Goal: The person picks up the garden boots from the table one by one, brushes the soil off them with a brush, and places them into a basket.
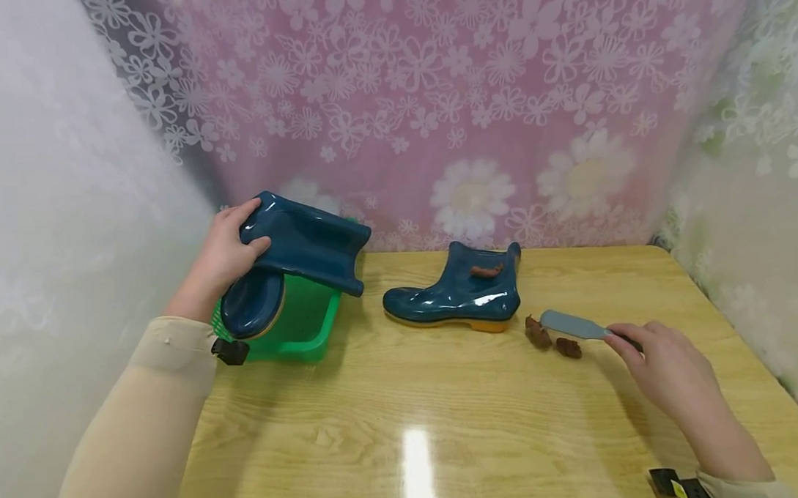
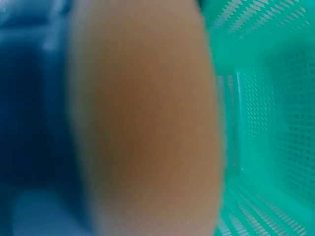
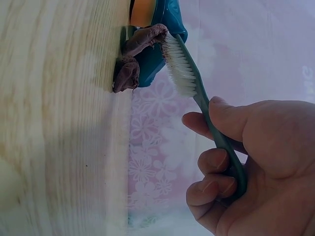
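Observation:
My left hand (image 1: 223, 244) grips a dark blue rubber boot (image 1: 306, 241) around its ankle, tilted with its shaft pointing right, over a green plastic basket (image 1: 310, 347). In the left wrist view the boot (image 2: 32, 108) is a blue blur, part of the hand (image 2: 145, 118) fills the middle and the basket (image 2: 295, 162) lies at right. A second rubber boot (image 1: 450, 302) lies on its side on the table, with a brown lump (image 1: 487, 271) on its shaft. My right hand (image 1: 670, 368) holds a brush (image 3: 184, 69) by its handle, white bristles down, at brown lumps (image 1: 537, 332) beside the heel.
The wooden table (image 1: 497, 421) meets a pink flowered curtain (image 1: 434, 130) at the back. Pale wall coverings rise at the left (image 1: 74, 216) and right. Another small brown lump (image 1: 569, 348) lies on the table under the brush.

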Demonstrator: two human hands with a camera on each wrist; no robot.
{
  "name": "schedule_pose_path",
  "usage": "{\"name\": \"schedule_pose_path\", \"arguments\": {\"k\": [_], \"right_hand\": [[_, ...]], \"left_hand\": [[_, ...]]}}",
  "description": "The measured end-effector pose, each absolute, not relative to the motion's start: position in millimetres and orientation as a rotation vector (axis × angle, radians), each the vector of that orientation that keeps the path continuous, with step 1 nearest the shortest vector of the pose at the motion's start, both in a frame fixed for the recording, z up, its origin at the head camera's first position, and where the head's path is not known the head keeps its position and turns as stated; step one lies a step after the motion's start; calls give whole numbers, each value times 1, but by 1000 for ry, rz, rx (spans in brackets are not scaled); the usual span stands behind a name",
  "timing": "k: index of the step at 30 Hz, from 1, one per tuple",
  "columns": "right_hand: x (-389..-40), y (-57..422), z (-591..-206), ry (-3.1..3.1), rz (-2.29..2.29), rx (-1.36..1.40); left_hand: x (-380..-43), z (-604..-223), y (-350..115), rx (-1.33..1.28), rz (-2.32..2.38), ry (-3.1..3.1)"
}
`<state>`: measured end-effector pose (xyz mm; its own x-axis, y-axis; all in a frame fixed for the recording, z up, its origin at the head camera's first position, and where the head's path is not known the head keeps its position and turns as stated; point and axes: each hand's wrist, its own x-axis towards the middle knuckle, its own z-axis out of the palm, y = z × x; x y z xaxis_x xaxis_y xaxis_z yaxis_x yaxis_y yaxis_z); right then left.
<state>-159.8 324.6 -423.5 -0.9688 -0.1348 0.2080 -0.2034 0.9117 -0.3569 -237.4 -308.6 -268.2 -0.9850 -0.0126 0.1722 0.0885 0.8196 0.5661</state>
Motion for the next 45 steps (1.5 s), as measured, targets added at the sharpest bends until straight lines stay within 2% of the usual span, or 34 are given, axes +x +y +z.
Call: {"name": "schedule_pose_path", "arguments": {"k": [29,36,45], "right_hand": [[-163,326,-422,-2925,574,243],[-162,325,-425,-2939,595,242],[-161,328,-421,-2937,592,259]], "left_hand": [[-291,-317,-365,59,-975,-2952],[-293,-329,-370,65,-802,-3065],[-294,-332,-369,139,-882,-3110]]}}
